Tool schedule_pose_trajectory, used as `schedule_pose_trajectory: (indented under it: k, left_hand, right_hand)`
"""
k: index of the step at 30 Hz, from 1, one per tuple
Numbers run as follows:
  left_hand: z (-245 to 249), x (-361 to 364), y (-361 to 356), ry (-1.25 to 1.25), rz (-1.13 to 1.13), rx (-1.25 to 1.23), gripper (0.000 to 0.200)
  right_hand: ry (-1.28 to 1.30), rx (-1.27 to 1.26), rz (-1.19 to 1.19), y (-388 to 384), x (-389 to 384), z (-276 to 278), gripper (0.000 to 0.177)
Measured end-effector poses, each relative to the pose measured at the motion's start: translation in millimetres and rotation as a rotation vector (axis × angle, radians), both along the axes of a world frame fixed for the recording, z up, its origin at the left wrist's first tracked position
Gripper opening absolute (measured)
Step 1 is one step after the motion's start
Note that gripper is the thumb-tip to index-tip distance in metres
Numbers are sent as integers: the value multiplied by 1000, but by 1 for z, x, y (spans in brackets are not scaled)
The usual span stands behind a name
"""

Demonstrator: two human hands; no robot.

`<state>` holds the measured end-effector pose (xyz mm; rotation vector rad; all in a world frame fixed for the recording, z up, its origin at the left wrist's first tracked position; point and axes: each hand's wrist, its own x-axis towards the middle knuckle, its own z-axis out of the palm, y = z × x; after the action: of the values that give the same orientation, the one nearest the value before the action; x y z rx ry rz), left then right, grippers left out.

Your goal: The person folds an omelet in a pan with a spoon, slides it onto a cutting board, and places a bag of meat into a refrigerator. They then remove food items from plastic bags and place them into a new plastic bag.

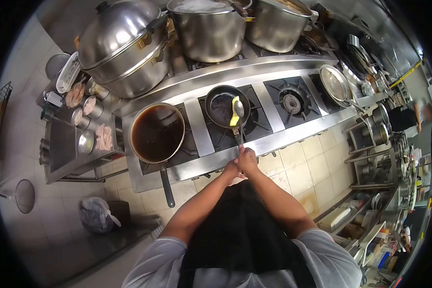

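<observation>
A small black frying pan (221,106) sits on a burner in front of me, dark and shiny inside. A yellow strip that looks like egg (234,113) lies along its right side. The bowl of a metal spoon (239,107) rests against the yellow strip. My right hand (247,160) is closed around the spoon's handle, above the front edge of the stove. Just below and left of it, touching it, my left hand (232,170) is closed on the pan's handle, which is mostly hidden by the hands.
Left of the frying pan stands a wide pan of dark brown liquid (158,132), its handle jutting toward me. Large steel pots (209,33) line the back. An unused burner (292,102) and a strainer (335,82) lie right. Raw meat (103,137) sits on the left counter.
</observation>
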<state>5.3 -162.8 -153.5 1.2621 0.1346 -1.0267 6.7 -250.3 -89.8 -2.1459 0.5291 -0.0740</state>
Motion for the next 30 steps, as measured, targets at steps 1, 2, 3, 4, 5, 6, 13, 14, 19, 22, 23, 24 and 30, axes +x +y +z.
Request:
schedule_pose_trajectory:
  k: [1,2,3,4,5,6,13,14,19,22,23,24,30]
  left_hand:
    - [-3,0,1,-14,-10,0,42]
    - [-2,0,2,-28,-20,1,42]
    - [-1,0,2,-29,-28,-2,42]
    - [0,1,1,-26,-25,10,43]
    - [7,1,2,-23,-20,22,43]
    - [14,1,3,-24,-23,21,43]
    - [-5,-6,4,-77,66,-61,41]
    - [-2,-7,5,-74,85,-78,41]
    - [-28,2,5,13,58,-176,48]
    - [-25,3,2,-22,42,-127,50]
    - [-28,3,0,-143,-27,-16,46]
    - [-35,1,-1,-143,-26,-16,46]
    - [5,-4,0,-77,58,73,48]
  right_hand:
    - [30,-53,63,0,-1,0,51]
    - [29,-55,55,0,-1,-4,51]
    - [89,26,29,-1,2,-9,52]
    - [147,107,6,-1,5,-14,52]
    - [145,105,3,-1,4,-19,52]
    - [4,-50,34,0,0,-24,53]
    - [116,33,31,8,-1,-9,52]
    - [116,34,26,9,-1,-2,52]
    - [186,90,-45,21,-11,4,51]
    - [173,-26,27,20,-18,18,48]
    - [174,-26,27,18,-19,16,48]
    - [182,-57,44,15,-21,15,46]
    - [229,-78,94,2,-30,22,42]
